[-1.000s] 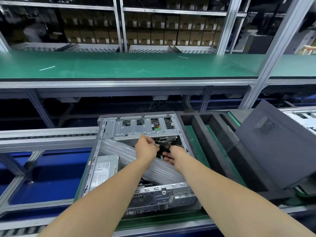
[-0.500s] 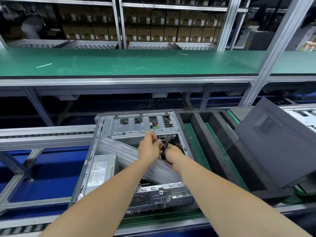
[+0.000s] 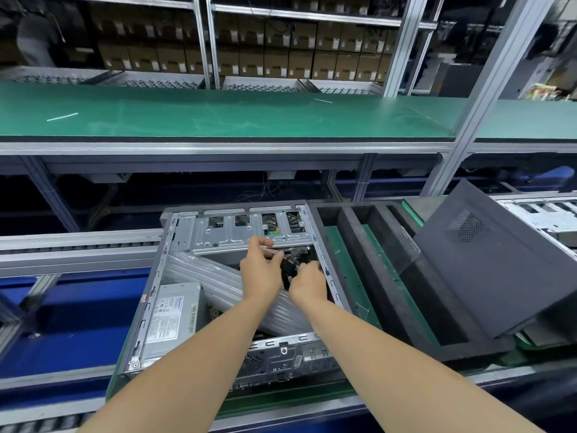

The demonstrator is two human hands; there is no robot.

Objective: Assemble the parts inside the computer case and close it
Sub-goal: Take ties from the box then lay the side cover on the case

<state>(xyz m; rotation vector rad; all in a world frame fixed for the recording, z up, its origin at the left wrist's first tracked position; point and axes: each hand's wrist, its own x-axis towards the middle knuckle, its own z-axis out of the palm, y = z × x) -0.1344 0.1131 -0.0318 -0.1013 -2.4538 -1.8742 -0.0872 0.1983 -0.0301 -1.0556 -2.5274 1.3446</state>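
Both bare forearms reach forward and converge. The left hand [image 3: 260,271] is turned back-up, with its thumb and fingers curled in a pinch on a black cable [image 3: 286,265]. The right hand [image 3: 307,284] sits just beside it, slightly nearer and lower, knuckles up, its fingers curled down toward the same cable, though the hand itself hides their grip.

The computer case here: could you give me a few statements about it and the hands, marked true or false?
1. The computer case lies open. True.
2. Both the left hand and the right hand hold black cables inside it. True.
3. The side panel is fitted on the case. False: it leans apart, to the right.
4. The power supply sits on the case's right. False: it sits on the left.
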